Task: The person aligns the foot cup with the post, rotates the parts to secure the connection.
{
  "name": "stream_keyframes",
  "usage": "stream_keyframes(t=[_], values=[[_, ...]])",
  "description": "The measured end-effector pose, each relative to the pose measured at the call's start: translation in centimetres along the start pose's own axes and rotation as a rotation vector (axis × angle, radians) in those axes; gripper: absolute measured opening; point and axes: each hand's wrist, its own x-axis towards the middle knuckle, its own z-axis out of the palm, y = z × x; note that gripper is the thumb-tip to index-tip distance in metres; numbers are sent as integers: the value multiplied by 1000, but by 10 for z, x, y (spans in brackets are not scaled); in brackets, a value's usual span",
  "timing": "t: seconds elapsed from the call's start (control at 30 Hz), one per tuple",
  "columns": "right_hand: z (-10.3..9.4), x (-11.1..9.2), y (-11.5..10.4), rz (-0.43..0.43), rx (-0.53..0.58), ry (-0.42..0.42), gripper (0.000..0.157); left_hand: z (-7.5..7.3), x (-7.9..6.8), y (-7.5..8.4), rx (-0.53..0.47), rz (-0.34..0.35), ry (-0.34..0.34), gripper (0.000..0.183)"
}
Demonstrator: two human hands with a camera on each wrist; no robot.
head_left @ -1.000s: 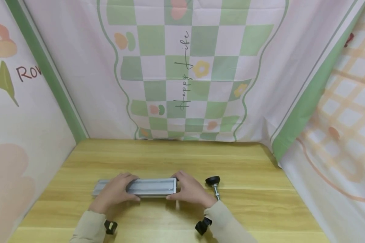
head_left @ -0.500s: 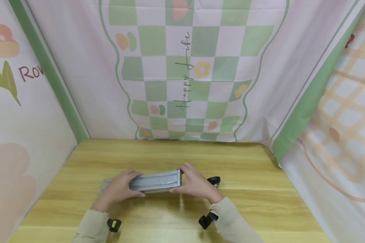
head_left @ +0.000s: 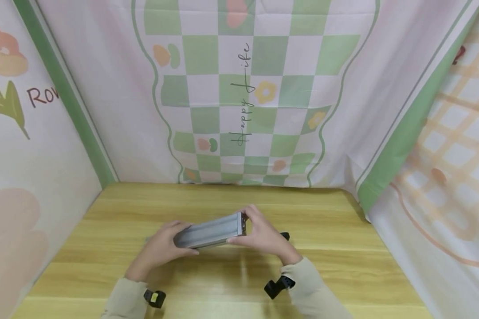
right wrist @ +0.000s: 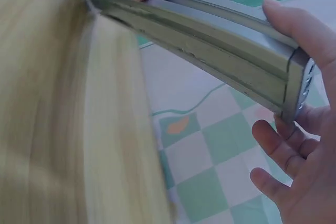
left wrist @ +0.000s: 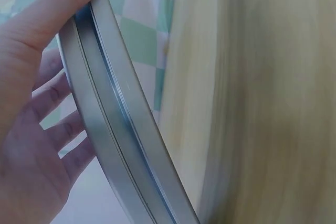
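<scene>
A silver-grey grooved aluminium profile point(head_left: 211, 232) is held between both hands over the wooden table, its right end higher than its left. My left hand point(head_left: 163, 248) grips it toward the left end; in the left wrist view the thumb lies over the grooved side of the profile point(left wrist: 113, 103), with fingers behind. At the other end my right hand point(head_left: 265, 235) holds it by the capped end. The right wrist view shows the end plate point(right wrist: 298, 85) with small holes or screws, and the thumb on the upper edge. Most of the left end is hidden by the left hand in the head view.
A black round foot point(head_left: 285, 236) lies on the table point(head_left: 327, 283), mostly hidden behind the right wrist. Black wrist cameras sit on both sleeves. Printed curtains point(head_left: 239, 164) stand at the back and sides of the table.
Both hands have raised the profile's right end and shifted it to the right and away. It lay level before and now tilts. The right forearm now covers most of the black foot.
</scene>
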Motion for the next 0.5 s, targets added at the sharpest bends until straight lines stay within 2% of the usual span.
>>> stream_keyframes(t=[0.27, 0.5], values=[[-11, -1, -15, 18, 85, 47, 64, 5, 5, 8, -64, 3, 47, 77], [-17, 0, -22, -11, 143, 82, 63, 9, 8, 17, -125, 29, 87, 73]])
